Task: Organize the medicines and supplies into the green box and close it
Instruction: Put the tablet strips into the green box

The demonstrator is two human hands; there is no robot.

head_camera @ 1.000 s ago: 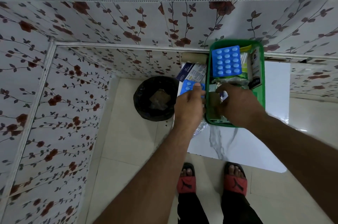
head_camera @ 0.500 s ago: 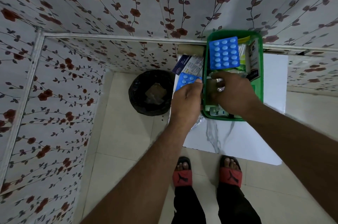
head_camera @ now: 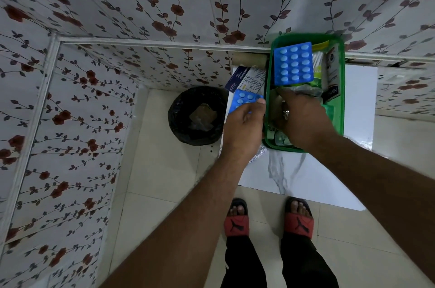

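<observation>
We saw the left hand (head_camera: 244,123) pinching a small blue blister strip (head_camera: 243,99) at its near end, grip tight on it, just outside the left wall of the green box (head_camera: 340,99). Against half a second earlier, that strip sat in much the same place beside the box, not yet over the rim. The right hand (head_camera: 303,118) was down inside the box, fingers curled among the packets; we could not tell whether its grip was holding anything or just pressing, and it had stayed in that spot too. The whole scene had slid lower in view since then, so the camera tipped rather than the hands moving much.

Further out, a larger blue blister pack (head_camera: 293,63) lay on top at the far end of the box, with a white carton (head_camera: 333,71) standing along the right wall. Left of the box, a dark-and-white leaflet box (head_camera: 247,77) lay on the white table (head_camera: 357,99), touching the strip's far end. Beyond the table edge, a black bin (head_camera: 195,116) stood on the floor.
</observation>
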